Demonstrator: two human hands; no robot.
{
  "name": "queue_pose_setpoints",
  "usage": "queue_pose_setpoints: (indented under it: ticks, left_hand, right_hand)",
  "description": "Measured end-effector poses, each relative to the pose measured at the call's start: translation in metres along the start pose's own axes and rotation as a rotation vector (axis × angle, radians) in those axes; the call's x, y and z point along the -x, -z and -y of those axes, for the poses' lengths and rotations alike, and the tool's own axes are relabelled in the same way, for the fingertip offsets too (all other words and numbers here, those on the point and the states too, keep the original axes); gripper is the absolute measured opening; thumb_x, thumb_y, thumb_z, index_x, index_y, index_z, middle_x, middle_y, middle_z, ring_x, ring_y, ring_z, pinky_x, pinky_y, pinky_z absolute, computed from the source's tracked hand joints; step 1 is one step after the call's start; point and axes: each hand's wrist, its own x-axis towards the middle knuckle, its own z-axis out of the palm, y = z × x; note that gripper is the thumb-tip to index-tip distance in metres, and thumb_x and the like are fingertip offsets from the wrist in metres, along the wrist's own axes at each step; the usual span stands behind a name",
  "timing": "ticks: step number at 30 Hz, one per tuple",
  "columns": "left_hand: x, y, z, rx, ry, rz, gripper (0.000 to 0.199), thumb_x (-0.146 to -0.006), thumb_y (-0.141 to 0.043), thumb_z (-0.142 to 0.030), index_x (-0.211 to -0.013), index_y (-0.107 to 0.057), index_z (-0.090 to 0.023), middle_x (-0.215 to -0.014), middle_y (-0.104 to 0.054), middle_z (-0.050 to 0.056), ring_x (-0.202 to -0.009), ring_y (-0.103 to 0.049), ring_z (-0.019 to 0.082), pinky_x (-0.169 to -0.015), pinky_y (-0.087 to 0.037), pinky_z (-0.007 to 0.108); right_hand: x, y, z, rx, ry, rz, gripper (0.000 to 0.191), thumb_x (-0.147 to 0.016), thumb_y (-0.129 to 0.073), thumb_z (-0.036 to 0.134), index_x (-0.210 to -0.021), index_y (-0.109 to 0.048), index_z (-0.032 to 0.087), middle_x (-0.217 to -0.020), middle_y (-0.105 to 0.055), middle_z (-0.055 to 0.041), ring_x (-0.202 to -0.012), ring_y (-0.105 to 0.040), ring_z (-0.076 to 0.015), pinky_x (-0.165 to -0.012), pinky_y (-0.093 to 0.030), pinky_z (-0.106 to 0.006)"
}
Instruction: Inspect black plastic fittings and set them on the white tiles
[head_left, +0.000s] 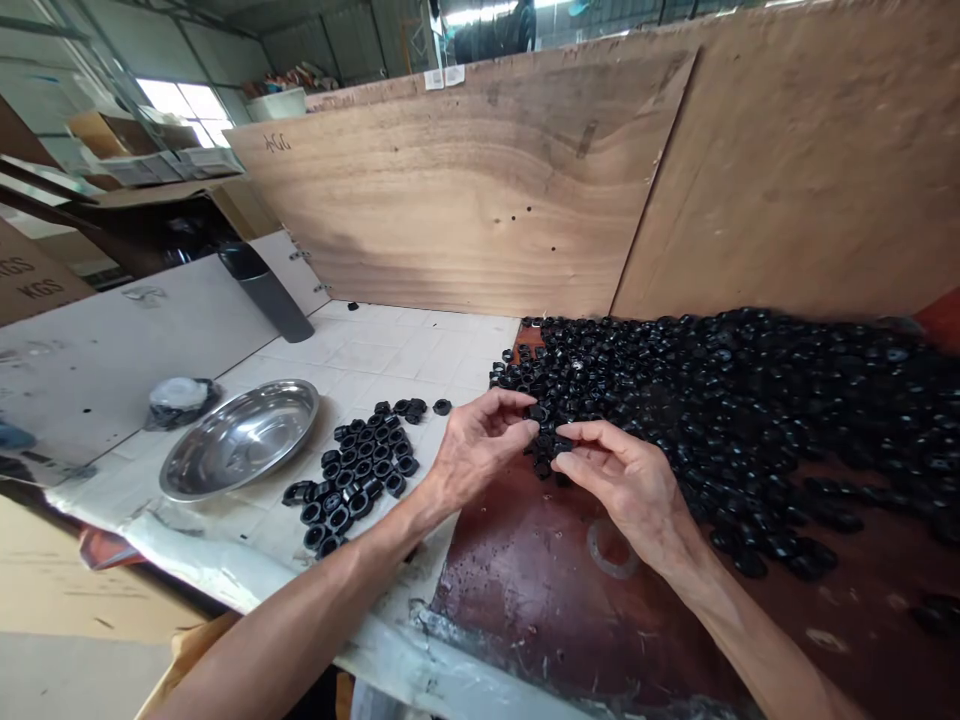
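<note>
- The left hand point(480, 435) and right hand point(634, 490) meet at the near-left fringe of a heap of black rings point(675, 370), probably so both thumbs and forefingers can handle small parts together.
- Each grip has thumb and forefinger brought close, with black parts at the tips; whether either truly pinches a ring cannot be told, dark against dark.
- The heap spreads along the counter's back edge toward its right side, partly over a red-brown board point(517, 570) that is smooth, glossy and scuffed.
- A smaller cluster of rings point(364, 465) lies left of the left hand, on the pale part of the counter point(397, 350), perhaps set apart to avoid mixing with the heap.
- The rings look like hard, shiny plastic, round with open centres.
- A shallow steel bowl point(247, 440), polished and round, sits toward the counter's left edge.
- A grainy wooden panel point(465, 200) rises at the back edge, likely stopping pieces rolling off.
- Cloudy plastic film point(217, 570) covers the front edge.
</note>
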Motion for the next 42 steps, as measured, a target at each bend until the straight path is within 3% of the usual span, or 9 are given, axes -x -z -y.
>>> queue_pose_setpoints:
  ticks: [4,14,19,24,28,33,35,39,42]
  left_hand:
    - [0.027,-0.008,0.009,0.337,0.215,0.027,0.027,-0.08,-0.08,-0.028,-0.104,-0.072,-0.017,-0.095,-0.075,0.005,-0.081,-0.071,0.016,-0.081,-0.058,0.03]
    - [0.035,-0.014,0.004,0.335,0.125,0.071,0.024,-0.08,-0.08,-0.024,-0.102,-0.075,-0.016,-0.102,-0.075,0.007,-0.094,-0.07,0.018,-0.093,-0.056,0.031]
    - [0.037,-0.012,0.011,0.24,-0.027,0.079,0.022,-0.084,-0.077,-0.023,-0.106,-0.074,-0.019,-0.102,-0.072,0.005,-0.093,-0.069,0.016,-0.089,-0.056,0.028]
    - [0.039,-0.014,0.012,0.119,-0.064,0.101,0.022,-0.086,-0.074,-0.022,-0.108,-0.074,-0.019,-0.107,-0.071,0.007,-0.099,-0.067,0.017,-0.092,-0.055,0.029]
    - [0.04,-0.017,0.011,0.186,0.018,0.107,0.022,-0.086,-0.075,-0.024,-0.107,-0.073,-0.016,-0.104,-0.072,0.007,-0.097,-0.068,0.018,-0.091,-0.056,0.031]
    - [0.038,-0.016,0.011,0.288,0.064,0.099,0.023,-0.086,-0.075,-0.025,-0.107,-0.071,-0.015,-0.101,-0.073,0.007,-0.094,-0.07,0.018,-0.09,-0.056,0.031]
    - [0.038,-0.015,0.011,0.27,0.053,0.1,0.023,-0.086,-0.075,-0.025,-0.107,-0.072,-0.016,-0.102,-0.072,0.007,-0.095,-0.069,0.017,-0.091,-0.055,0.03]
    - [0.04,-0.017,0.012,0.259,0.053,0.132,0.025,-0.086,-0.074,-0.025,-0.109,-0.071,-0.016,-0.102,-0.072,0.007,-0.095,-0.068,0.017,-0.09,-0.055,0.03]
    - [0.04,-0.017,0.011,0.271,0.076,0.124,0.026,-0.087,-0.074,-0.027,-0.109,-0.071,-0.016,-0.103,-0.072,0.007,-0.095,-0.069,0.018,-0.091,-0.055,0.032]
  right_hand:
    - [0.004,-0.003,0.001,0.024,0.143,0.012,0.027,-0.082,-0.074,0.033,-0.105,-0.072,0.02,-0.102,-0.072,-0.0054,-0.088,-0.07,-0.0193,-0.085,-0.058,-0.03]
    - [0.007,0.0,-0.008,0.317,0.391,0.028,0.014,-0.095,-0.064,0.033,-0.105,-0.07,0.025,-0.103,-0.071,-0.0037,-0.088,-0.069,-0.0186,-0.079,-0.056,-0.028]
    - [0.006,-0.002,-0.009,0.461,0.518,0.012,0.016,-0.101,-0.057,0.031,-0.097,-0.068,0.021,-0.075,-0.065,0.0005,-0.065,-0.062,-0.0135,-0.065,-0.049,-0.026]
    - [0.005,-0.004,-0.008,0.554,0.544,-0.016,0.034,-0.104,-0.048,0.029,-0.072,-0.057,0.021,-0.064,-0.056,0.0015,-0.059,-0.055,-0.0125,-0.063,-0.043,-0.027]
    - [0.007,-0.003,-0.005,0.502,0.571,-0.098,0.013,-0.101,-0.055,0.027,-0.093,-0.063,0.02,-0.072,-0.062,0.0001,-0.064,-0.059,-0.0138,-0.066,-0.047,-0.026]
    - [0.007,0.001,-0.006,0.497,0.623,0.049,0.013,-0.097,-0.059,0.021,-0.108,-0.064,0.019,-0.092,-0.067,-0.0034,-0.078,-0.063,-0.0147,-0.073,-0.049,-0.025]
    - [0.006,0.003,-0.01,0.545,0.623,0.042,0.01,-0.099,-0.056,0.022,-0.095,-0.065,0.019,-0.08,-0.065,-0.0015,-0.069,-0.06,-0.0139,-0.068,-0.047,-0.026]
    - [0.004,0.002,-0.015,0.642,0.591,0.007,0.038,-0.104,-0.048,0.028,-0.067,-0.054,0.021,-0.06,-0.051,0.0019,-0.055,-0.05,-0.0125,-0.06,-0.04,-0.028]
    - [0.006,0.001,-0.012,0.58,0.525,0.0,0.018,-0.102,-0.052,0.032,-0.1,-0.065,0.019,-0.072,-0.062,0.0005,-0.062,-0.057,-0.0141,-0.064,-0.045,-0.027]
